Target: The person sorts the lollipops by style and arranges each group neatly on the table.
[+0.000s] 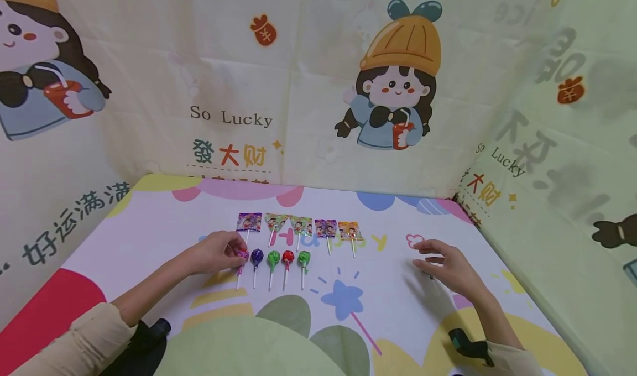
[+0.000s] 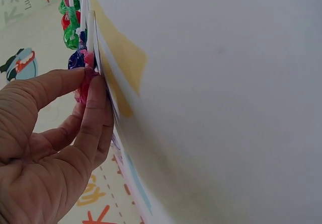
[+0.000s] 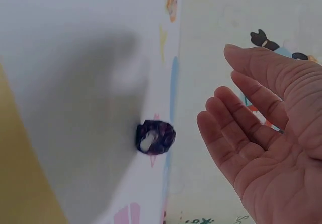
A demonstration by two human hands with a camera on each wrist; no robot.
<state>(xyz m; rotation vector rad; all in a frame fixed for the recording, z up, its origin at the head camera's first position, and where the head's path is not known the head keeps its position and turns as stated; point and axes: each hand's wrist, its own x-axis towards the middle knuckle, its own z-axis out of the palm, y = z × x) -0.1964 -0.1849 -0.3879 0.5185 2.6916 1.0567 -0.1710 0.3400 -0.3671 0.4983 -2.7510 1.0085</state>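
Observation:
At the left end of the front row, my left hand point(image 1: 216, 252) pinches a pink-wrapped lollipop point(image 2: 86, 85) between thumb and fingertips, its white stick against the table. Beside it in that row lie a dark blue lollipop point(image 1: 256, 256), a green one point(image 1: 273, 260), a red one point(image 1: 288, 258) and another green one point(image 1: 304, 259). My right hand point(image 1: 450, 266) hovers over the right side of the table, fingers loosely bent and holding nothing. Near it is a small dark purple wrapped ball point(image 3: 156, 137), mostly hidden by the hand in the head view.
Behind the front row lies a row of several flat-wrapped lollipops, among them a purple one point(image 1: 249, 222) and an orange one point(image 1: 350, 231). The printed table mat point(image 1: 388, 287) meets a patterned cloth backdrop point(image 1: 308, 88) at the back and sides.

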